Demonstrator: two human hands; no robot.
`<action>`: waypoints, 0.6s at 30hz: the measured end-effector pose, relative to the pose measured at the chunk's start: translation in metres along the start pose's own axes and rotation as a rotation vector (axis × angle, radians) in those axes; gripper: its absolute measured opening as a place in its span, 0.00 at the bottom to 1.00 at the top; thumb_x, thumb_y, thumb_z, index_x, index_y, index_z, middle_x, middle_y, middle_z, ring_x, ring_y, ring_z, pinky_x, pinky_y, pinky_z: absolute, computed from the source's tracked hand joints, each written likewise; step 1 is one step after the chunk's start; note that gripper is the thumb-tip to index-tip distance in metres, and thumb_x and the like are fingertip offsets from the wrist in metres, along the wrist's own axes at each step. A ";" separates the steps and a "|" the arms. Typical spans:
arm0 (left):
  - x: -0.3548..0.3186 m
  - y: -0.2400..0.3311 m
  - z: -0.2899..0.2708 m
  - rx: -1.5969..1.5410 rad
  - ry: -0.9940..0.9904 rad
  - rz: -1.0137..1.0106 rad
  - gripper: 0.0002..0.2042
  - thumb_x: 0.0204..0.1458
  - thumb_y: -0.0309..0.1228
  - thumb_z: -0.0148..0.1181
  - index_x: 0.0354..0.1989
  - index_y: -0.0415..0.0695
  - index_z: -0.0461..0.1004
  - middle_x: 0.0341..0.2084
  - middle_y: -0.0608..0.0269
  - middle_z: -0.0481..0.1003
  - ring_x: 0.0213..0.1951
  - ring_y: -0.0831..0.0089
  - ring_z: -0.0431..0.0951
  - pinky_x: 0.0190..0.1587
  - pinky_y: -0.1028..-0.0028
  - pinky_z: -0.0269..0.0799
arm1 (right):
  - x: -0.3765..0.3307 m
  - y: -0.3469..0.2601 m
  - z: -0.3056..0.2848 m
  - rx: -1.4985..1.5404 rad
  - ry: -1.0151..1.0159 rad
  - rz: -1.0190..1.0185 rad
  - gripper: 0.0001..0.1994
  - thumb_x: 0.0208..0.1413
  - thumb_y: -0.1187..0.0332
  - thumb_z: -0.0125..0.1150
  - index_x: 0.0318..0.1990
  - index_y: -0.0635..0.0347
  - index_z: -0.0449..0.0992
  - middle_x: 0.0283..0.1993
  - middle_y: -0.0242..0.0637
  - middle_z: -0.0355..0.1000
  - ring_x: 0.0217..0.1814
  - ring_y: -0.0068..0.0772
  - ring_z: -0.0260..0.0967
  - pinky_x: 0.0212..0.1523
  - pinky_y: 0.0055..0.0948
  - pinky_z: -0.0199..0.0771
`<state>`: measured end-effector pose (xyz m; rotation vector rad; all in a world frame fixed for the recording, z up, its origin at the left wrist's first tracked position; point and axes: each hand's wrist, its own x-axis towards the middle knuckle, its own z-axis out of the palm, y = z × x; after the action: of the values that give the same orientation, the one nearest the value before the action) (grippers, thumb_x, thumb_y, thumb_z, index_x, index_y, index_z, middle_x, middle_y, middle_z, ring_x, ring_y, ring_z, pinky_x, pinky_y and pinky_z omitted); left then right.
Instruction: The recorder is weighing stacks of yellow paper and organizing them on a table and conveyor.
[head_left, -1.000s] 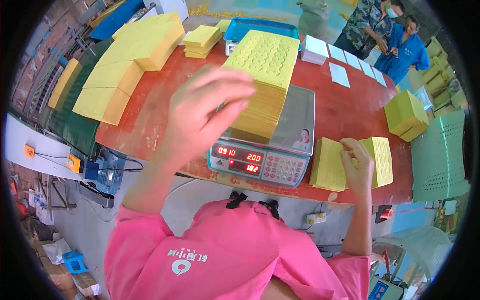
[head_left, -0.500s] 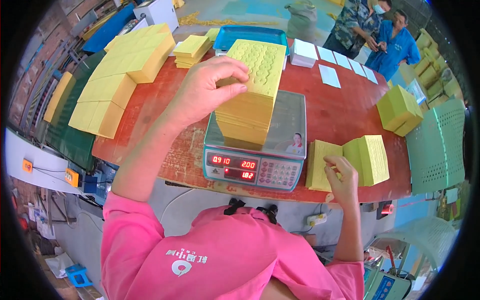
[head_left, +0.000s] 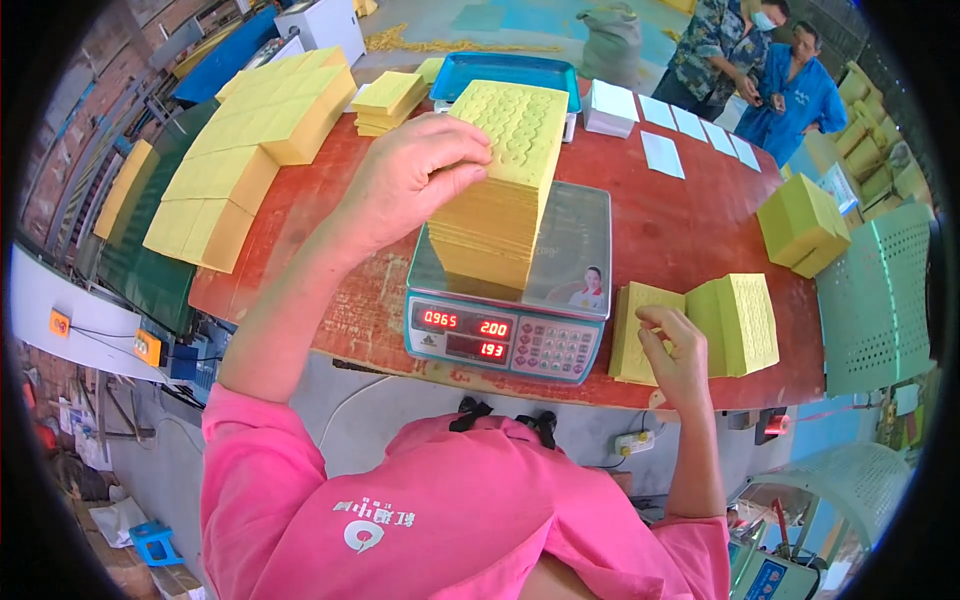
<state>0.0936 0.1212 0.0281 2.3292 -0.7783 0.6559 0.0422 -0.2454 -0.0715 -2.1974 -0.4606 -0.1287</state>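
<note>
**Yellow sheets stacked on the scale**

A blue tray (head_left: 510, 72) sits at the far edge of the red worktop (head_left: 690, 225); what lies in it cannot be told, since the tall stack hides most of it. A green perforated crate (head_left: 880, 295) stands off the worktop's right edge, its inside not visible.

The tall stack of yellow embossed paper sheets (head_left: 500, 190) rests on the platform of the digital scale (head_left: 515, 310), which stands at the near edge of the worktop, its red digits lit. The sheets are pale yellow, patterned with rows of small raised rounds on top, and the stack leans slightly. The left hand (head_left: 410, 180) grips its upper left side, fingers curled over the top sheets.

The right hand (head_left: 675, 350) pinches the near edge of a smaller yellow stack (head_left: 700, 325) near the worktop's near right corner, just beside the scale. White paper piles (head_left: 660, 125) lie along the far edge.
</note>
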 end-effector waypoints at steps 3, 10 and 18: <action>0.000 0.000 0.000 0.038 0.007 0.018 0.05 0.52 0.23 0.62 0.37 0.37 0.77 0.40 0.58 0.79 0.42 0.65 0.79 0.45 0.71 0.74 | -0.001 0.000 0.001 0.009 0.001 0.008 0.12 0.52 0.79 0.59 0.45 0.67 0.77 0.41 0.43 0.75 0.41 0.34 0.73 0.41 0.29 0.75; 0.006 0.002 0.004 0.196 0.051 0.106 0.06 0.50 0.21 0.62 0.36 0.37 0.77 0.36 0.56 0.79 0.39 0.59 0.79 0.42 0.68 0.76 | -0.008 0.005 0.001 -0.003 0.033 -0.010 0.11 0.52 0.79 0.60 0.45 0.65 0.77 0.42 0.43 0.76 0.41 0.35 0.74 0.40 0.30 0.76; 0.002 -0.001 0.002 0.332 0.117 0.305 0.08 0.46 0.16 0.62 0.35 0.34 0.75 0.35 0.50 0.78 0.37 0.54 0.79 0.39 0.62 0.76 | -0.005 0.004 0.014 0.042 0.021 -0.074 0.10 0.53 0.72 0.61 0.44 0.60 0.77 0.37 0.46 0.74 0.39 0.48 0.73 0.40 0.39 0.74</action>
<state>0.0958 0.1197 0.0277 2.4561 -1.0475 1.1182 0.0377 -0.2378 -0.0846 -2.1371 -0.5284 -0.1809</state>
